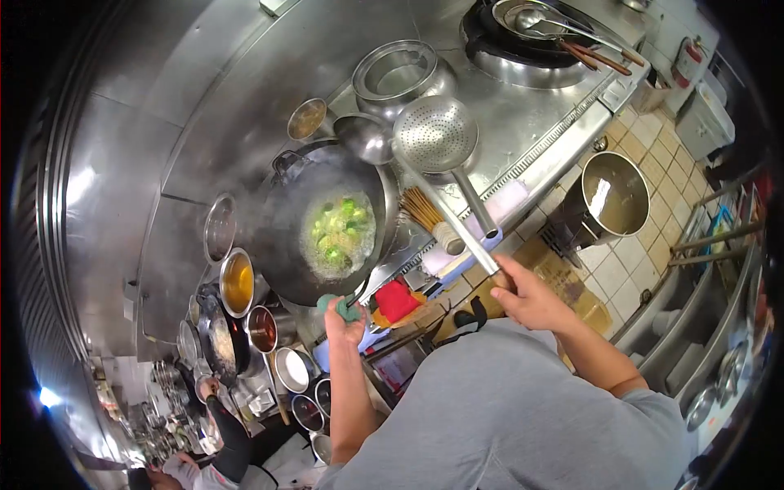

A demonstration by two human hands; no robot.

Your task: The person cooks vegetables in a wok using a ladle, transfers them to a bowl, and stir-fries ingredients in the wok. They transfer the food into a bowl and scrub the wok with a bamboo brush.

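My left hand (346, 325) is closed round a green cloth (349, 309) at the near handle of a large black wok (282, 265). Green vegetable pieces (339, 233) bubble in pale liquid inside the wok, and steam rises from it. In my right hand (531, 296) is the wooden end of a long-handled ladle (365, 137). The ladle's bowl is raised at the wok's far right rim. Beside it a perforated strainer (437, 133) rests on a metal pot. A bamboo brush (430, 219) lies right of the wok, close to the ladle's shaft.
A lidded steel pot (392, 73) and a second wok (482, 49) stand farther back. Bowls of oil (237, 282) and dark red sauce (261, 328) line the left. A red cloth (396, 302) hangs in front. A tall pot (616, 193) stands right; another person's arm (227, 433) shows lower left.
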